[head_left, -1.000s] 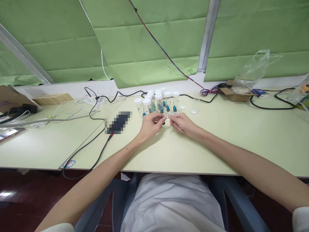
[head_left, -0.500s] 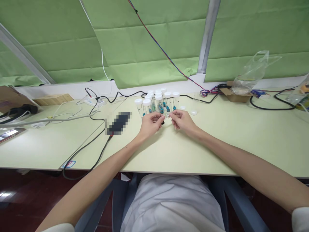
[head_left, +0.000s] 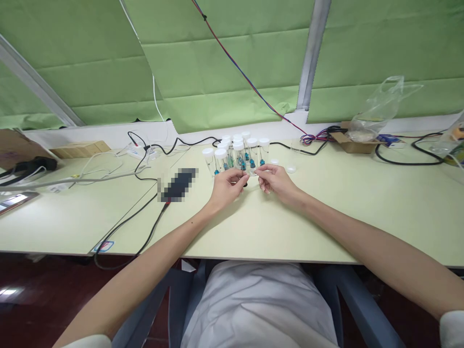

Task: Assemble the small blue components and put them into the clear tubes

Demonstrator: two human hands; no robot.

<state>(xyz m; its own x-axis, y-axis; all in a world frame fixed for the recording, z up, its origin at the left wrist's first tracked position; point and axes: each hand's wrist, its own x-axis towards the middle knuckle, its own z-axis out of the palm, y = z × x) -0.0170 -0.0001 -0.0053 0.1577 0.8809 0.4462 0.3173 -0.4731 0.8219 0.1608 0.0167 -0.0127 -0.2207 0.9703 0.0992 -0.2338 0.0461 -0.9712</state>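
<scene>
Several clear vials with white caps stand in a cluster at the middle of the pale green table, each with something blue at its bottom. Just in front of them my left hand and my right hand are brought close together, fingers curled in a pinch. Between the fingertips sits a small clear item, too small to name, with a dark spot under it. Two loose white caps lie right of the vials.
A black device with its cable lies left of my hands. Black cables, a cardboard box with a plastic bag and red-blue wires sit at the back right. A wooden box is back left.
Both hands have shifted slightly up toward the vials and stay pinched together; nothing else has moved.
</scene>
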